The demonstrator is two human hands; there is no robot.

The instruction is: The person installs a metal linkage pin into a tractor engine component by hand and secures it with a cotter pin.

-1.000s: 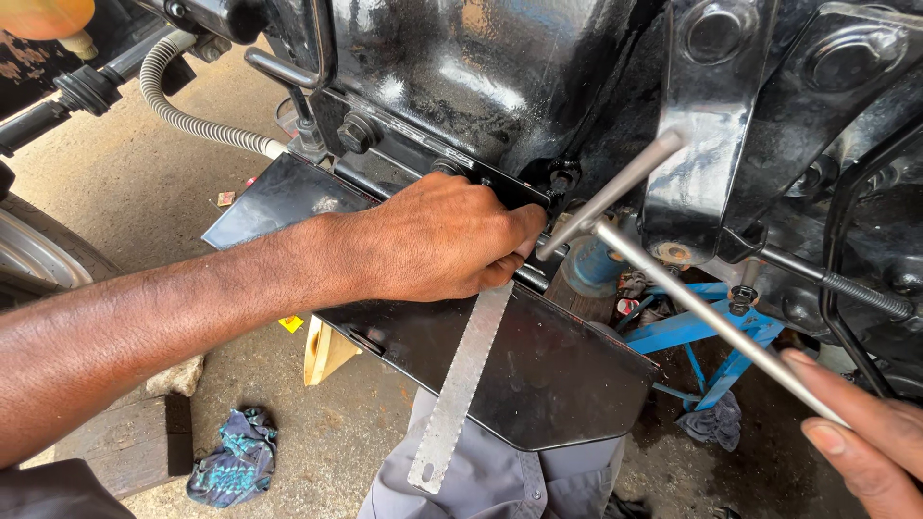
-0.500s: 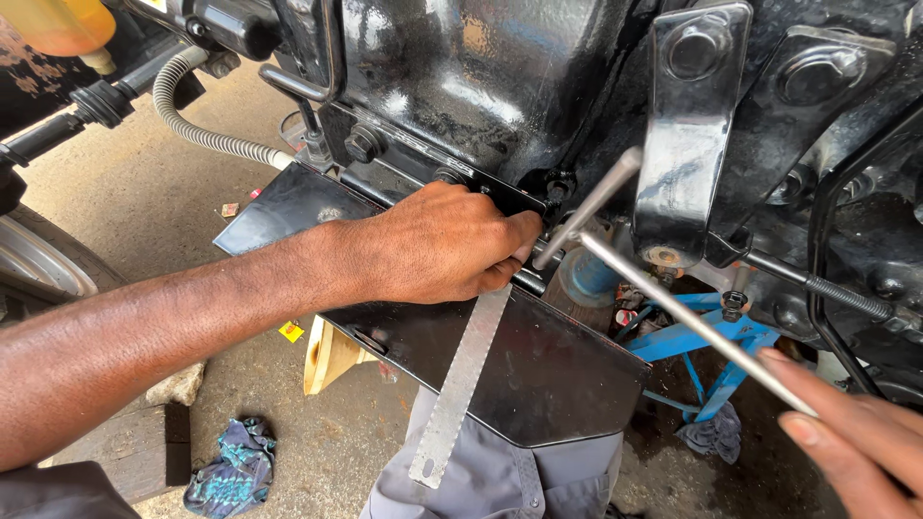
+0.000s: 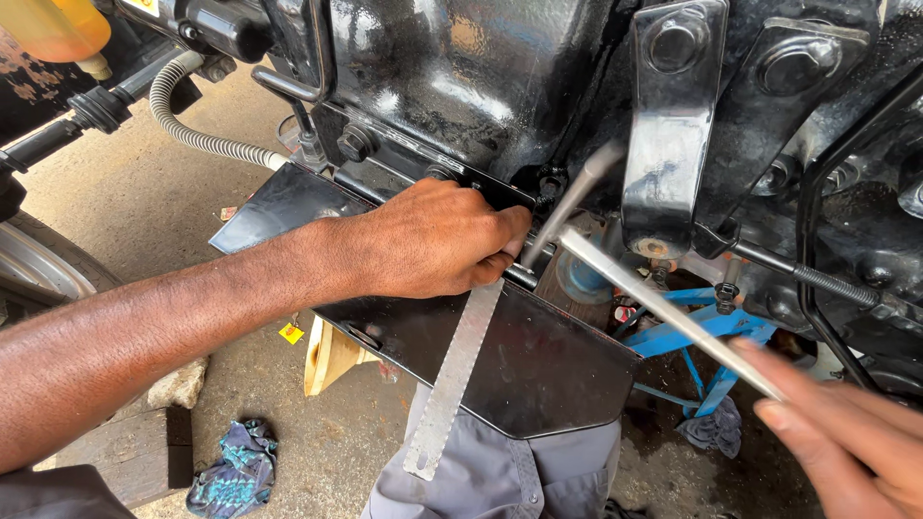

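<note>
Hacksaw blade (image 3: 452,380), a thin grey toothed strip, hangs down from the left hand (image 3: 437,240) across the middle of the frame, its top end tucked under the curled fingers and its free end dangling below the black sheet-metal pan (image 3: 538,370). The hand is closed around the blade's upper end and pressed against the seam where the pan meets the black engine block (image 3: 452,77), which looks like a way to keep the blade slipped into that joint while steadying the pan's edge. From the lower right corner the right hand (image 3: 846,442) pinches the end of a long L-shaped steel wrench (image 3: 663,308) between fingers and thumb; the bar runs up and left, and its bent end points up into the shadow beside a black bracket (image 3: 673,125), apparently at a fastener I cannot make out. A ribbed grey hose (image 3: 197,135) curves in the upper left, a blue stand (image 3: 697,341) sits below the engine at right, and a crumpled rag (image 3: 231,471) lies on the concrete floor (image 3: 125,192) at lower left.
</note>
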